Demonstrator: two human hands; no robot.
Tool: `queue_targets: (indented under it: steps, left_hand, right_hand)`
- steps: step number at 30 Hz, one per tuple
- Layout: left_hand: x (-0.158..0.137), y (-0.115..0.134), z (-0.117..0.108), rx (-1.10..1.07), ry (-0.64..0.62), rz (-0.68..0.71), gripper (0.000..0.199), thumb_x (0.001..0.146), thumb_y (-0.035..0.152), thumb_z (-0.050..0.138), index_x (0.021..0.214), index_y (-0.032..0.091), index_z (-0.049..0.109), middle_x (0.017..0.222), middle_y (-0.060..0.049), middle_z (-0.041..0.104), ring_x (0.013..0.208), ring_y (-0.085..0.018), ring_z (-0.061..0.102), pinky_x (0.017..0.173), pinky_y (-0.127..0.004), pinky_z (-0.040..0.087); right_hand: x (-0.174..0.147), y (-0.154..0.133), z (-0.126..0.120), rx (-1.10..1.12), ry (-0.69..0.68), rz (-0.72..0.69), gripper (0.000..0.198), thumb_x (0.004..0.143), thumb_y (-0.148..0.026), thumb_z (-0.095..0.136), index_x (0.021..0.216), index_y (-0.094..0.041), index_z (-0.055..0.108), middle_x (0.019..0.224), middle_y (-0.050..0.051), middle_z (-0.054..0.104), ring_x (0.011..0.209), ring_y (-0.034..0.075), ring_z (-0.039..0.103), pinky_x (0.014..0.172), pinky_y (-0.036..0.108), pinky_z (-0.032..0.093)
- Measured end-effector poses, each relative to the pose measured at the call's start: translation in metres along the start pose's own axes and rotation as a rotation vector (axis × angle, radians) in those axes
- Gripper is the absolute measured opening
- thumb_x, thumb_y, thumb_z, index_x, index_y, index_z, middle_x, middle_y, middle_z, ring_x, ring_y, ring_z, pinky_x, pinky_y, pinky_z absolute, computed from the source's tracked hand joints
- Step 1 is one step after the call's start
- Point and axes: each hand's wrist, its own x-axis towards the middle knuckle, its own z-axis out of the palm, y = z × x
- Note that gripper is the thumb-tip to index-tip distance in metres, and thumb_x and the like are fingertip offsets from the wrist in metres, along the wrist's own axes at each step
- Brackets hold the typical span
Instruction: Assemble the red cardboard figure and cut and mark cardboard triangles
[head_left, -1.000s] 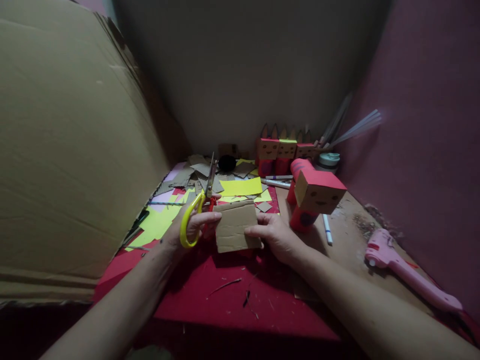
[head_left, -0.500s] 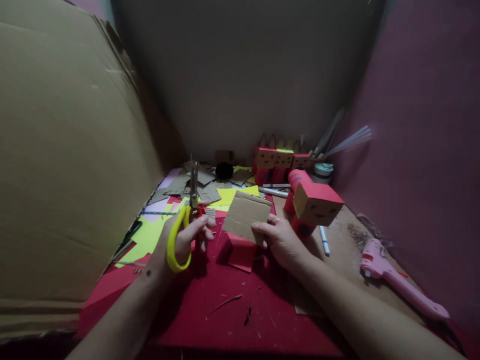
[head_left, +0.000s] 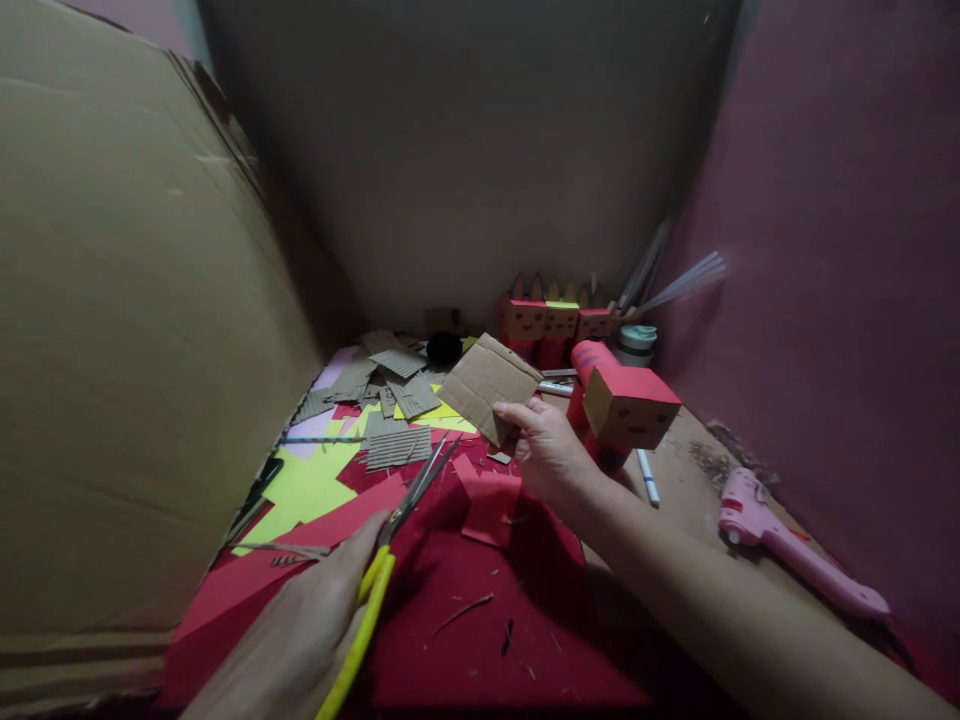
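- Leftmost, I have the left hand wrapped around the yellow-handled scissors, left of and nearer than the red paper scrap; how its fingers sit in the loops, I cannot tell.
- The scissors' long axis slants away and rightward, passing left of the scrap, with the blades slightly parted.
- Beyond the scrap, I see the cardboard square held up at a tilt, one corner toward me; I read no clear long axis. From the left hand it lies ahead and rightward.
- Right of the scrap and slightly beyond it, the right hand pinches the square's near edge, thumb on top; this is plainly the nearer hand.
- Farther right of the scrap, I have the box-headed figure.
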Motion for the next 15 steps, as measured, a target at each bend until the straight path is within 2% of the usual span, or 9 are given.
queue_targets:
  steps: [3,5,7,9,12,15]
  left_hand:
    - [-0.003,0.017,0.015,0.134,-0.031,-0.004,0.026,0.074,0.039,0.065,0.1,0.035,0.07,0.068,-0.004,0.069,0.064,-0.033,0.068,0.051,-0.036,0.046]
    - [-0.005,0.037,0.023,0.295,-0.096,0.009,0.03,0.074,0.038,0.063,0.103,0.033,0.068,0.072,-0.003,0.071,0.068,-0.03,0.067,0.057,-0.034,0.048]
    - [-0.006,0.057,0.027,0.508,-0.153,0.009,0.032,0.078,0.038,0.056,0.107,0.03,0.065,0.08,-0.002,0.072,0.075,-0.026,0.067,0.066,-0.031,0.049]
    - [-0.008,0.072,0.029,0.627,-0.195,0.029,0.032,0.082,0.037,0.05,0.111,0.029,0.061,0.085,-0.002,0.072,0.08,-0.025,0.067,0.069,-0.03,0.048]
    - [-0.009,0.084,0.032,0.703,-0.241,0.087,0.027,0.085,0.036,0.047,0.108,0.028,0.059,0.086,-0.002,0.07,0.08,-0.025,0.065,0.07,-0.03,0.047]
    - [-0.007,0.084,0.035,0.752,-0.229,0.089,0.023,0.086,0.036,0.048,0.104,0.027,0.058,0.082,-0.002,0.068,0.075,-0.023,0.063,0.068,-0.031,0.046]
  right_hand:
    - [-0.006,0.003,0.001,0.01,-0.022,0.02,0.033,0.051,-0.025,0.079,0.073,-0.021,0.053,0.056,-0.005,0.056,0.052,0.012,0.051,0.047,0.025,0.042]
    - [-0.01,0.004,0.001,0.009,-0.028,0.028,0.033,0.053,-0.025,0.078,0.078,-0.019,0.057,0.059,-0.004,0.058,0.051,0.013,0.053,0.045,0.026,0.043]
    - [-0.013,0.004,-0.001,0.006,-0.034,0.033,0.034,0.054,-0.024,0.079,0.081,-0.017,0.06,0.06,-0.003,0.059,0.051,0.014,0.054,0.044,0.027,0.046]
    - [-0.016,0.005,-0.003,0.008,-0.056,0.035,0.034,0.055,-0.023,0.08,0.082,-0.015,0.061,0.059,-0.003,0.059,0.051,0.014,0.055,0.044,0.027,0.049]
    - [-0.018,0.006,-0.006,0.019,-0.095,0.035,0.032,0.056,-0.022,0.079,0.082,-0.014,0.062,0.057,-0.003,0.06,0.049,0.014,0.057,0.043,0.026,0.049]
    - [-0.02,0.007,-0.007,0.03,-0.114,0.036,0.029,0.058,-0.021,0.078,0.082,-0.014,0.064,0.061,-0.001,0.065,0.049,0.014,0.058,0.042,0.025,0.05]
